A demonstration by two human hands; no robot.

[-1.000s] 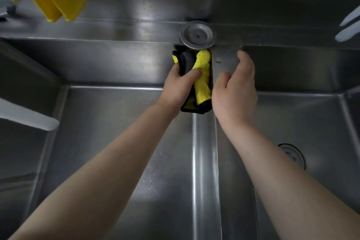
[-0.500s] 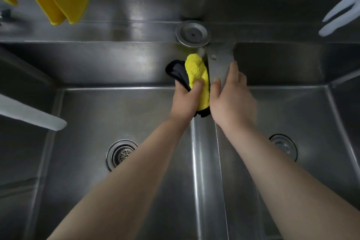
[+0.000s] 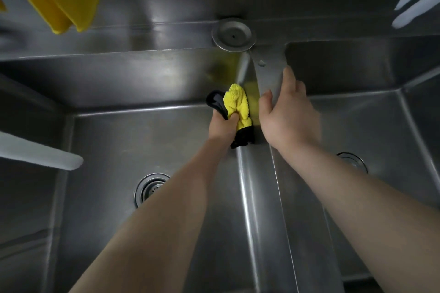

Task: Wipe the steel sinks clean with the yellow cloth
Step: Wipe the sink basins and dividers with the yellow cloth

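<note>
At frame centre the left hand (image 3: 222,127) grips the bunched yellow cloth (image 3: 237,104) against the left sink's inner wall; the right hand (image 3: 287,116) clasps the divider (image 3: 270,74); wiping looks underway; next, I judge, strokes down toward the drain (image 3: 151,189).

Both forearms are bare, with no sleeve in view. The left hand (image 3: 222,127) and right hand (image 3: 288,119) wear nothing (no gloves, rings or watch).
</note>
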